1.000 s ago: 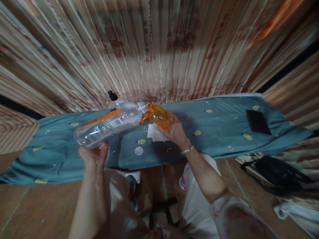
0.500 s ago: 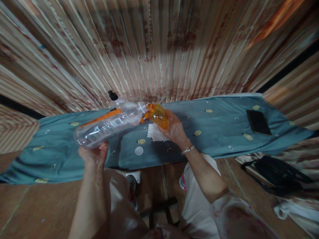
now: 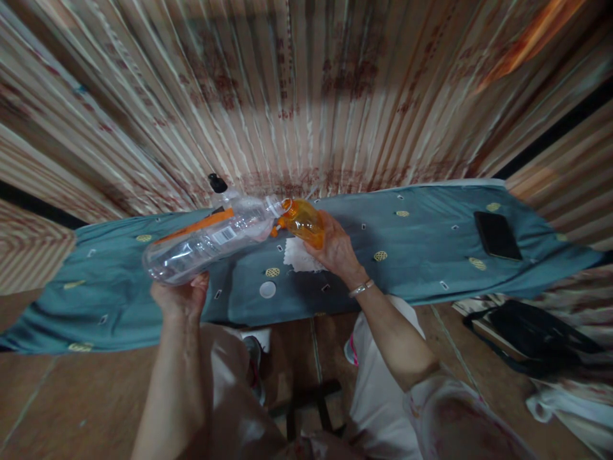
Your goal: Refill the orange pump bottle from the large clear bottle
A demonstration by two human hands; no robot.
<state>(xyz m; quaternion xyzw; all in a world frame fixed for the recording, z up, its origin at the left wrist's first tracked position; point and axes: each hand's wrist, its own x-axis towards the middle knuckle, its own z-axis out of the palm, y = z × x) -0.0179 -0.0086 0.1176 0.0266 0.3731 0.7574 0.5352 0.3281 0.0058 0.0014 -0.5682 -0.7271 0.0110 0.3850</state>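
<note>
Head cam (only view): L hand (image 3: pixel 179 294) has the big clear bottle (image 3: pixel 191 254) by its base end, cupped from below, & R hand (image 3: pixel 338 246) is wrapped round the far end of the small orange bottle (image 3: pixel 307 223); both grips look full, though most L fingers are hidden under the plastic. The 2 bottles are over the middle-left of the teal cloth (image 3: pixel 407 239), both tilted, necks meeting approx. midway btwn the hands. Can't tell if the rims actually touch, or if any liquid's in the neck. To do this well, I'd say: line up the 2 mouths first, then change tilt a bit at a time w/ L, R acting as the steady side. Go easy on the squeeze, esp. w/ the clear one, as thin plastic will prob. flex. L grip is way back from the neck, so the mouth end likely swings a lot for a small wrist turn; a hold nearer mid-body may give better ctrl. White paper (image 3: pixel 299 257) lies just below the orange bottle, handy for drips. Pose: L forearm comes near straight up from the bottom edge, wrist under the bottle; R forearm slants in from lower right, elbow out, bracelet (image 3: pixel 361 289) at the wrist, fingers pointing up & left.
</note>
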